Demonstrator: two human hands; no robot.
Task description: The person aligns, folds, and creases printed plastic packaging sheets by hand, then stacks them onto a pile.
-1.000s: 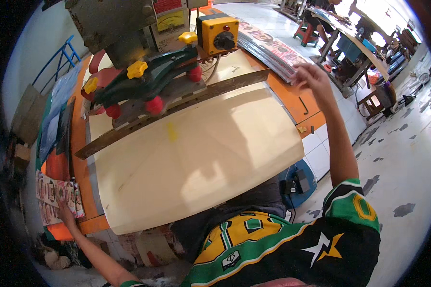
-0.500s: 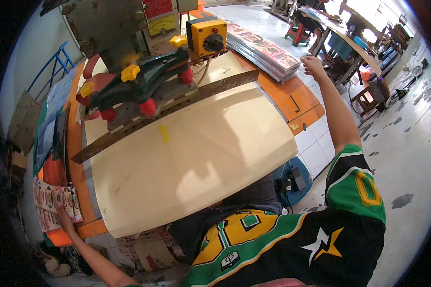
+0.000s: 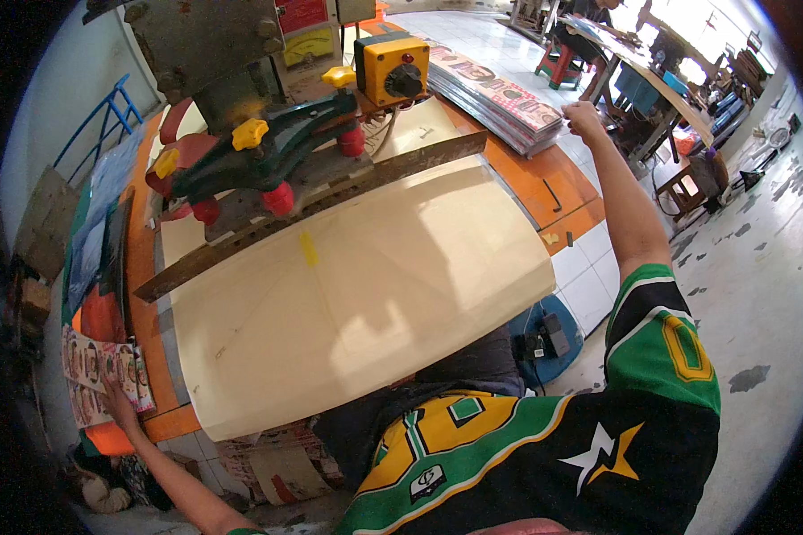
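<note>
At the lower left, my left hand (image 3: 119,403) rests on printed sheets (image 3: 87,367) with rows of small pictures, its fingers stretched over them. My right arm reaches far forward on the right. The right hand (image 3: 583,121) is closed, fingers curled, beside the near end of a stack of printed plastic packaging (image 3: 500,94); anything inside the fingers is hidden. Between my arms spreads a large cream sheet (image 3: 357,294) with a yellow strip of tape (image 3: 308,249). Across its far side runs the long metal bar (image 3: 330,209) of a machine.
Above the bar, the machine carries a dark green bracket (image 3: 268,147) with yellow knobs and red feet, plus a yellow control box (image 3: 391,69). A hex key (image 3: 553,195) lies on the orange tabletop (image 3: 531,174). Adapters sit on a blue stool (image 3: 562,343). Another person sits at the far right.
The view has shifted very slightly, so the machine appears a little farther right. Both hands stay at nearly the same places.
</note>
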